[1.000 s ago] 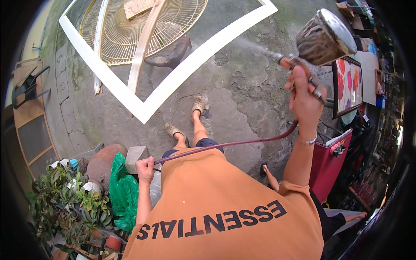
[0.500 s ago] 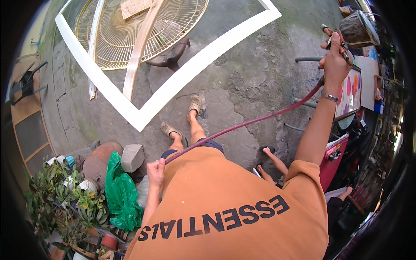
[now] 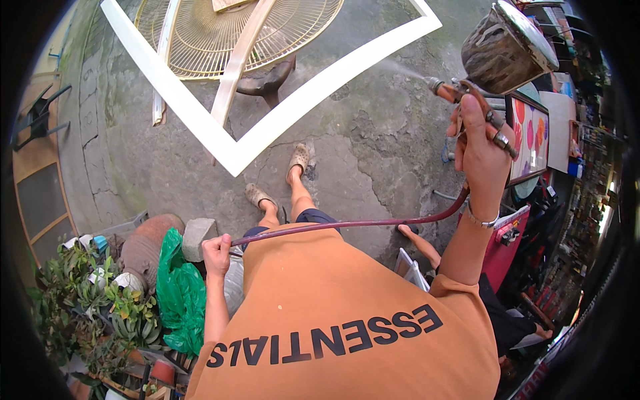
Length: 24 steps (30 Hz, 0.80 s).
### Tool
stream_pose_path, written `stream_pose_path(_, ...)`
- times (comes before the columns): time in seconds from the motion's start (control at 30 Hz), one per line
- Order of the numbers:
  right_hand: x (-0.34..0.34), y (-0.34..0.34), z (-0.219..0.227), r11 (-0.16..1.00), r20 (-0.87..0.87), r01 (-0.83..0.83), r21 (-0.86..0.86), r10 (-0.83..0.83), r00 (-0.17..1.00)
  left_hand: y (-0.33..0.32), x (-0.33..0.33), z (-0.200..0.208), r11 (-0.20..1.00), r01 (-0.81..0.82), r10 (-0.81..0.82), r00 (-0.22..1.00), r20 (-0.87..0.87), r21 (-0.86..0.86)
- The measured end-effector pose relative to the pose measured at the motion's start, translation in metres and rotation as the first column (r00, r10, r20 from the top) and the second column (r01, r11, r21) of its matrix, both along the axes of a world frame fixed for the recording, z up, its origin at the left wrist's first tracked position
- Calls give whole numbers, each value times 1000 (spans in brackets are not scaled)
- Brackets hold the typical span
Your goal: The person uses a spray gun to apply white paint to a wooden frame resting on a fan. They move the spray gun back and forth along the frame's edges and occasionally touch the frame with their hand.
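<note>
My right hand (image 3: 483, 137) grips a spray gun (image 3: 467, 100) topped by a paint-smeared cup (image 3: 510, 53). A pale mist (image 3: 400, 68) leaves its nozzle toward a white frame (image 3: 320, 93), whose corner points at me. From the gun's handle a dark red hose (image 3: 347, 225) runs across my front to my left hand (image 3: 217, 255), closed around it. Under the frame lie wooden strips (image 3: 239, 67) on a round wire fan grille (image 3: 193, 40), held up by a dark curved stand (image 3: 270, 81).
Potted plants (image 3: 100, 307), a green plastic bag (image 3: 179, 293) and a concrete block (image 3: 199, 235) crowd the left side. At the right stand a framed picture (image 3: 530, 137) and a red panel (image 3: 505, 247). Another person's leg (image 3: 421, 247) shows beside me.
The spray gun has come nearer and leftward, its cup now plainly seen, and mist now shows at the nozzle. My left hand has shifted left with the hose.
</note>
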State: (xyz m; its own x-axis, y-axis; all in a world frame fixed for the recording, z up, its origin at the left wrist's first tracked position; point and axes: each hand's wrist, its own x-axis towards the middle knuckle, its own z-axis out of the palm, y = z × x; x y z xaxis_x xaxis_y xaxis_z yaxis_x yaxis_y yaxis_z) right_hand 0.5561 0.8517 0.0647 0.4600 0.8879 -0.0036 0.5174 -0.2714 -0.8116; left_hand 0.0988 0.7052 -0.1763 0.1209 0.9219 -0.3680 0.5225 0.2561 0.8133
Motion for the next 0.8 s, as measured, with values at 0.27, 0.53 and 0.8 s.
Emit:
stream_pose_path(0.27, -70, -46, 20, 986, -193, -144, -87, 125, 973, -2, -37, 0, 999, 0, 1, 1000, -10, 33)
stream_pose_path(0.53, -72, -31, 7, 994, -130, -97, -59, 89, 987, 6, -44, 9, 997, 37, -36, 999, -15, 71)
stream_pose_path(0.8, 7, 24, -22, 978, 177, 188, 92, -201, 963, 3, -7, 16, 998, 52, -54, 995, 79, 28)
